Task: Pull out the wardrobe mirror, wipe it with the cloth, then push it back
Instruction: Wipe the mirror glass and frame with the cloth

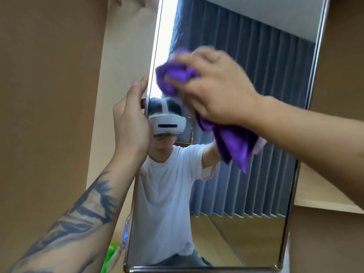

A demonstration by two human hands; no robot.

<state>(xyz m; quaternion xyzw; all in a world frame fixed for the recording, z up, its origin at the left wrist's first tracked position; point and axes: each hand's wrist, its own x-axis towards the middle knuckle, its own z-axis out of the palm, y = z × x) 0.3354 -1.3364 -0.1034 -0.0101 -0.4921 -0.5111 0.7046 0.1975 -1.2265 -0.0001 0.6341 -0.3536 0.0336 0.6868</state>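
Risk, mirror swing: I judge that the wardrobe mirror (226, 194) could pivot or slide away under the wiping pressure, because only my left hand (132, 123) steadies it at 1 edge.
Risk, cloth: the purple cloth (234, 142) is bunched, with a loose tail hanging below my palm; I think it could slip free or smear instead of clearing the glass.
Risk, coverage: the lower glass looks unreached from here, so marks may remain there.
Left hand: fingers closed around the mirror's left edge, thumb toward me, gripping the frame at mid-height.
Right hand (214, 87): fingers curled and pressing the cloth flat against the upper glass.
Mirror position: pulled out from the brown wardrobe panel (49, 95), standing upright directly before me, touching both hands.
Cloth position: between right palm and glass.
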